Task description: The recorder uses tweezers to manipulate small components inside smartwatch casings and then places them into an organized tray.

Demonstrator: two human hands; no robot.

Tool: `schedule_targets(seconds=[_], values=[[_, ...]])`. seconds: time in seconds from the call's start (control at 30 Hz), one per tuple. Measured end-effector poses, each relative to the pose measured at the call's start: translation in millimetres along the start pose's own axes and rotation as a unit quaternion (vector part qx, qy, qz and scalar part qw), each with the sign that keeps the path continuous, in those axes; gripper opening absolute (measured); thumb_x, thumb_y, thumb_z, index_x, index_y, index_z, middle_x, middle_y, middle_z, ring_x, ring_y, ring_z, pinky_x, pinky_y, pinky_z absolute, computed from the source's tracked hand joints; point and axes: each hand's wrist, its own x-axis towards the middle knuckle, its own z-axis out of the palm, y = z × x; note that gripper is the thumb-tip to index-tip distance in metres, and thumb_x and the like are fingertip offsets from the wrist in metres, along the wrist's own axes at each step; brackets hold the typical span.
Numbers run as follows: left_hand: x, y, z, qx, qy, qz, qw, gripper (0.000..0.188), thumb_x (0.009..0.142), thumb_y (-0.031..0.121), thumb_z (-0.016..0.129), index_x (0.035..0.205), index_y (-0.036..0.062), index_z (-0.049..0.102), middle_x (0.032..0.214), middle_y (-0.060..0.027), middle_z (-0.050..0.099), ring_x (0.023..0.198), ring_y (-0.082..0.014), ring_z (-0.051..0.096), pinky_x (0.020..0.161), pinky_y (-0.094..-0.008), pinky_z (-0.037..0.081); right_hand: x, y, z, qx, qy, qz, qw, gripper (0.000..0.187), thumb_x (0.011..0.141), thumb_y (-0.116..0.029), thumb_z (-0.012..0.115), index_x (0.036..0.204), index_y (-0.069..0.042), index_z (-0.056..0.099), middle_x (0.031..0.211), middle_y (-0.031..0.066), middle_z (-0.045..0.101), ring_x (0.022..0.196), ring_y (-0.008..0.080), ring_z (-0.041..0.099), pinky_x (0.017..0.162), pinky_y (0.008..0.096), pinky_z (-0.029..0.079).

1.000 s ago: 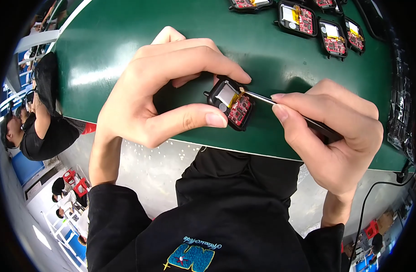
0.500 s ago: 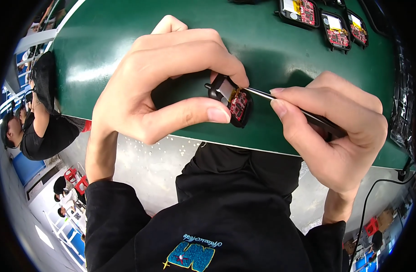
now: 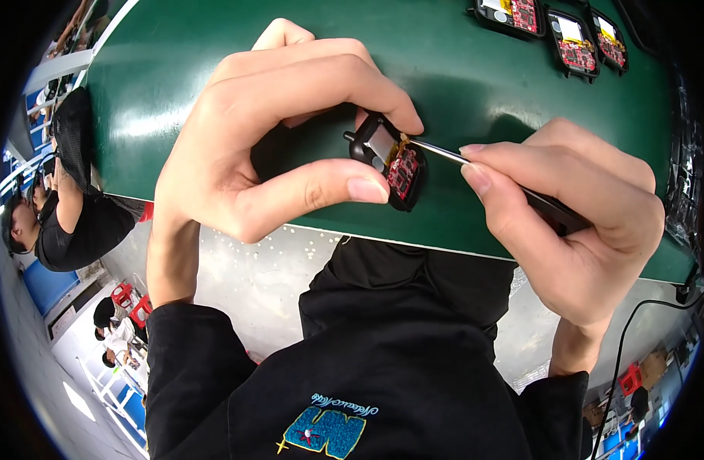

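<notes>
Between the thumb and fingers of my left hand [image 3: 283,130] is a small black device housing [image 3: 406,201], tilted above the table. A red circuit board [image 3: 402,173] and a silver-grey battery [image 3: 382,142] with a bit of yellow tape show inside its open face. My right hand [image 3: 582,207] pinches a pair of dark tweezers [image 3: 540,201] with a silver front end. Their tip touches or nearly touches the yellow-taped edge beside the board, close to my left index fingertip. Whether the tip grips anything is too small to tell.
Several similar open housings [image 3: 573,46] with red boards lie at the far right of the green table [image 3: 176,92]. Clear plastic wrapping [image 3: 678,180] lies along the right edge. A black cable [image 3: 624,330] hangs at the lower right. Another person [image 3: 68,192] sits at the left.
The housing and my left hand have moved up very slightly. The tweezer tip has shifted a little left and up, further onto the housing's edge.
</notes>
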Motion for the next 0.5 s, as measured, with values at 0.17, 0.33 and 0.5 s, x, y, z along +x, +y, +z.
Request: schedule_targets(seconds=[0.17,0.33,0.5], values=[[1.9,1.7,-2.5,0.008,-0.011,0.012,1.000,0.062,0.084,0.057,0.080,0.104,-0.0016,0.080,0.092,-0.0112,0.079,0.074,-0.0192,0.064,0.076,-0.0343,0.037,-1.5,0.1,-1.7,-0.012,-0.005,-0.013,1.000,0.019,0.078,0.012,0.082,0.096,0.005,0.084,0.071,0.0052,0.069,0.058,0.0089,0.058,0.052,0.0237,0.036],[-1.3,0.0,-3.5,0.016,-0.020,0.017,1.000,0.058,0.085,0.053,0.081,0.103,-0.0019,0.080,0.093,-0.0116,0.079,0.079,-0.0223,0.069,0.081,-0.0363,0.040,-1.6,2.3,-0.2,-0.022,-0.003,-0.024,0.999,0.020,0.078,0.013,0.080,0.096,0.005,0.084,0.071,0.0050,0.069,0.056,0.0086,0.056,0.051,0.0241,0.034],[1.1,3.5,-3.0,0.012,-0.015,0.019,1.000,0.057,0.085,0.052,0.082,0.104,-0.0021,0.079,0.094,-0.0118,0.080,0.079,-0.0222,0.070,0.081,-0.0361,0.040,-5.8,1.1,3.2,-0.029,0.024,-0.048,0.998,0.022,0.076,0.014,0.081,0.096,0.005,0.084,0.070,0.0048,0.068,0.055,0.0078,0.053,0.050,0.0236,0.032]])
